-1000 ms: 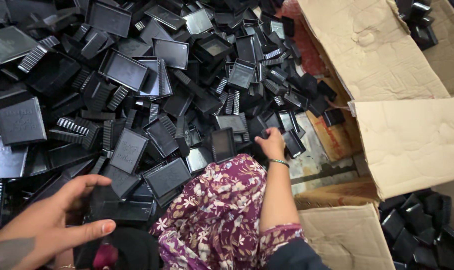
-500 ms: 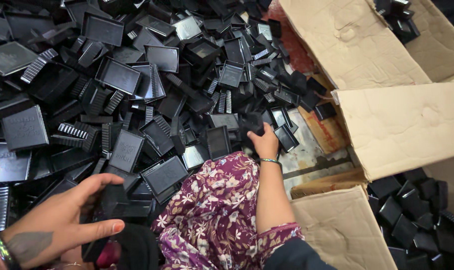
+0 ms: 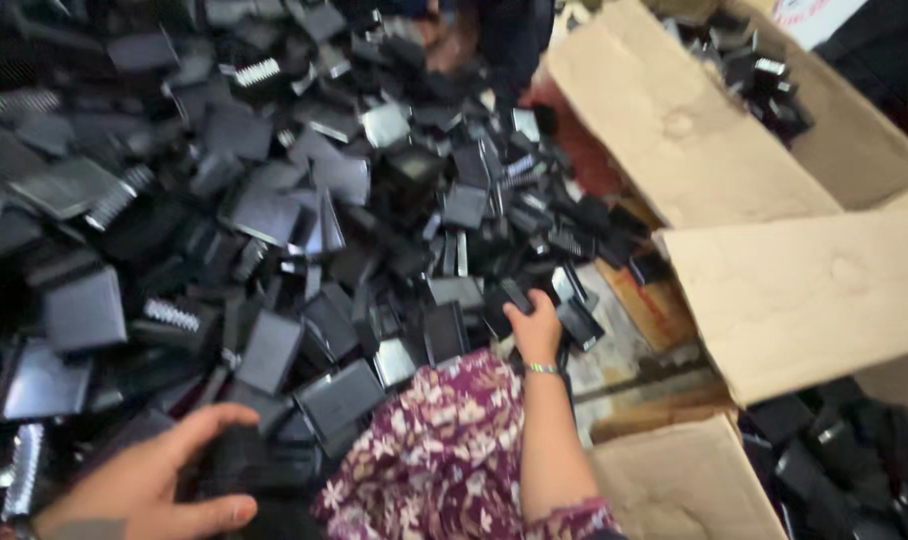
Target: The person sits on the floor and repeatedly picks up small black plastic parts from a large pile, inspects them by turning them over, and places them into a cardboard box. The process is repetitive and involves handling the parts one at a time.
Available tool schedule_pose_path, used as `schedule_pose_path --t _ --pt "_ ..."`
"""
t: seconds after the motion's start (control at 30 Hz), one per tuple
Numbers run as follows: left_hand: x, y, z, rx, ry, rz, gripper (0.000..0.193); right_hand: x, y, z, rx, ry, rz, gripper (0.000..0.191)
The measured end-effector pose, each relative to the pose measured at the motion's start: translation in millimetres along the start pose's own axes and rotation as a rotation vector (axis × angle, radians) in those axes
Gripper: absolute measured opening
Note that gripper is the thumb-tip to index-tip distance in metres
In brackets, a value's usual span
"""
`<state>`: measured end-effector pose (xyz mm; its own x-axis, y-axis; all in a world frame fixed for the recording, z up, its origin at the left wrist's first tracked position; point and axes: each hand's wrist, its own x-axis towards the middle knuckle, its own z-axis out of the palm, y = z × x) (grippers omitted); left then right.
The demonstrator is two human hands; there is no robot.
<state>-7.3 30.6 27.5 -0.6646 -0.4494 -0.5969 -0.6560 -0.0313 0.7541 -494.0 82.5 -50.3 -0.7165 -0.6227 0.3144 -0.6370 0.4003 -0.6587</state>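
A heap of black plastic parts [image 3: 304, 230] spreads beside open cardboard boxes [image 3: 804, 290]. The right hand [image 3: 536, 328] grips a small black part [image 3: 514, 296] at the heap's edge above a floral-clothed knee [image 3: 444, 450]. The left hand [image 3: 149, 485], fingers curled, clasps a dark piece [image 3: 236, 462] near the bottom edge.

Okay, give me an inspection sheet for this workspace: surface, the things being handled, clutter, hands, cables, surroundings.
Surface: floor strip bare beside the pile.
Things: black parts heaped in a big pile; flat trays and ribbed pieces mixed.
Clutter: cardboard box, flaps open, more black parts inside.
Hands: left hand curled on a dark part at the pile's near edge; right hand gripping a small part.
Cables: nothing seen.
Surroundings: floral fabric on the lap; view blurred.
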Motion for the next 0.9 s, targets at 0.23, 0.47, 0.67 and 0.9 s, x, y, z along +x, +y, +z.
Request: schedule_pose_path --t 0.23,0.47,0.67,0.9 --pt "15 -24 -7 -0.419 -0.080 0.135 0.088 1 -14 -57 0.872 0.443 0.058 0.058" --pt "-11 -34 0 -0.366 0.105 0.069 0.085 -2 66 -266 0.893 0.942 -0.346 0.073" --pt "4 -38 10 -0.211 0.311 0.048 0.092 -57 165 -374 0.742 1.145 -0.172 0.061" --pt "-6 21 10 -0.204 0.163 0.103 0.083 -57 144 -352 0.837 1.079 -0.385 0.051"
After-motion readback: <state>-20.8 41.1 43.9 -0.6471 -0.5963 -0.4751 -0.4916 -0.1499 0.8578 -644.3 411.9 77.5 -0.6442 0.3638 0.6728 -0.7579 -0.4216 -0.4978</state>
